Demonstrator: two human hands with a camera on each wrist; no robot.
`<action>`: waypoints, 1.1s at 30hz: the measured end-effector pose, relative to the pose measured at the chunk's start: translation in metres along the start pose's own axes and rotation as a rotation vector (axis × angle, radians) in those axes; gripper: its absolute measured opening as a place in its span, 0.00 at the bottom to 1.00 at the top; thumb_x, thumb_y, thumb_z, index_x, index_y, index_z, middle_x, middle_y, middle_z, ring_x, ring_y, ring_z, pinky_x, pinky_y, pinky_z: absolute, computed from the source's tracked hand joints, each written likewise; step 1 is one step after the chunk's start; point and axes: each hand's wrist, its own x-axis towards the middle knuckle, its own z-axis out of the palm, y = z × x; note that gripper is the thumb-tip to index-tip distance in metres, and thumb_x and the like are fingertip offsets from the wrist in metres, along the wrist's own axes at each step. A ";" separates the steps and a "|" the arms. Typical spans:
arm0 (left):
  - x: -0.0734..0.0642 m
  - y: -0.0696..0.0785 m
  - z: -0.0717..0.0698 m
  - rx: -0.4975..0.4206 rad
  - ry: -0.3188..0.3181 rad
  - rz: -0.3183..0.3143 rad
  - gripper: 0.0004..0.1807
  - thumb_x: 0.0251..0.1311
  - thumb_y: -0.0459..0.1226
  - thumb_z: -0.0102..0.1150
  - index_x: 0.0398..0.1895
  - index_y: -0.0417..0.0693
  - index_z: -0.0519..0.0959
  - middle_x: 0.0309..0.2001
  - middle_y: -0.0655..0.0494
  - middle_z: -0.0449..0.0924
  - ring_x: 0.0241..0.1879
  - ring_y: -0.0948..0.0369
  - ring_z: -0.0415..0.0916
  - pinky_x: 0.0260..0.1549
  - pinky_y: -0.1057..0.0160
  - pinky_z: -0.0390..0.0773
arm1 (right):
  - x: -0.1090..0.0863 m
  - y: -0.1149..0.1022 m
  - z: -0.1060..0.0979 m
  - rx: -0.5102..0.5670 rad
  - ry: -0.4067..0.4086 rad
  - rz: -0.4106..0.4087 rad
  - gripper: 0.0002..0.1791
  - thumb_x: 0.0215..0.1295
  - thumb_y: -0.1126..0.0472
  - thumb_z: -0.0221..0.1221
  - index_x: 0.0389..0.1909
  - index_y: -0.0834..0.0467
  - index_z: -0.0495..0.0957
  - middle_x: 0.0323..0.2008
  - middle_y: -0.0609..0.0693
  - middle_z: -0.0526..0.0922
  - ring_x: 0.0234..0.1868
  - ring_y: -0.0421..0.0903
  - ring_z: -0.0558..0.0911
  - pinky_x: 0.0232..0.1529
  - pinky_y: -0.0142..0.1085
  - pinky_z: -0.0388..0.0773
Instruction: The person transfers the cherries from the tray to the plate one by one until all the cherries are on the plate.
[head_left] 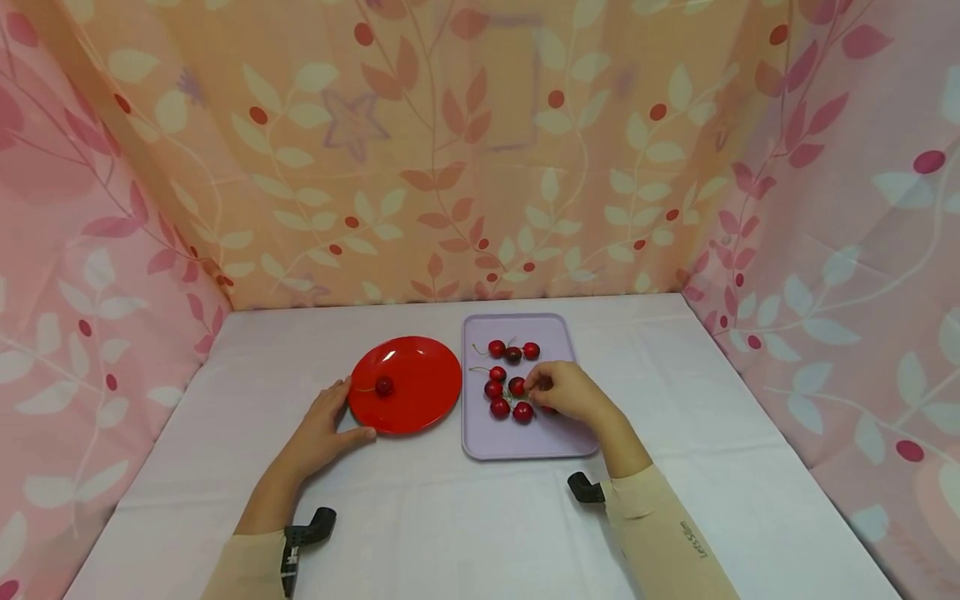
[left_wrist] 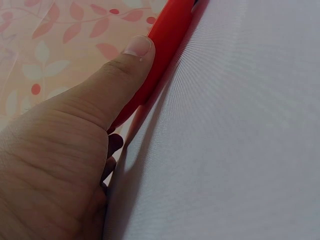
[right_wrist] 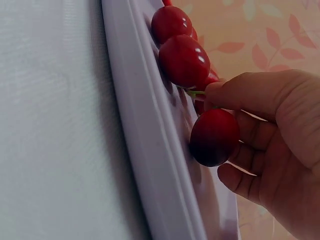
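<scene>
A person's right hand (head_left: 566, 392) pinches a green stem (right_wrist: 198, 92) among cherries (head_left: 499, 407) on a lilac tray (head_left: 480, 439); the left hand (head_left: 321, 432), fingers loosely extended, touches a red plate (head_left: 425, 379) bearing 1 cherry (head_left: 384, 385). A light, straight lift should spare tangled neighbours. White cloth (head_left: 450, 525) lies beneath; floral curtains (head_left: 480, 208) enclose 3 sides.

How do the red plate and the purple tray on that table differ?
The red plate is round, while the purple tray is rectangular with rounded corners. The plate holds a single cherry; the tray holds several. The left hand touches the plate's edge, whereas the right hand is over the tray. Both sit on the white cloth.
</scene>
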 end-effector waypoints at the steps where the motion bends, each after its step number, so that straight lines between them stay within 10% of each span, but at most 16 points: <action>1: 0.000 0.000 0.000 0.000 -0.001 -0.002 0.62 0.51 0.63 0.73 0.84 0.60 0.49 0.82 0.45 0.51 0.80 0.39 0.43 0.69 0.26 0.55 | 0.000 0.000 0.000 0.006 0.007 0.002 0.06 0.60 0.66 0.67 0.35 0.53 0.85 0.30 0.44 0.84 0.32 0.41 0.79 0.34 0.34 0.79; 33: 0.001 0.000 0.000 0.000 0.003 0.005 0.61 0.52 0.62 0.72 0.84 0.57 0.49 0.81 0.44 0.51 0.80 0.38 0.42 0.69 0.26 0.53 | 0.002 -0.017 -0.002 0.041 0.166 -0.065 0.02 0.64 0.60 0.69 0.37 0.52 0.88 0.33 0.44 0.85 0.39 0.44 0.79 0.42 0.40 0.75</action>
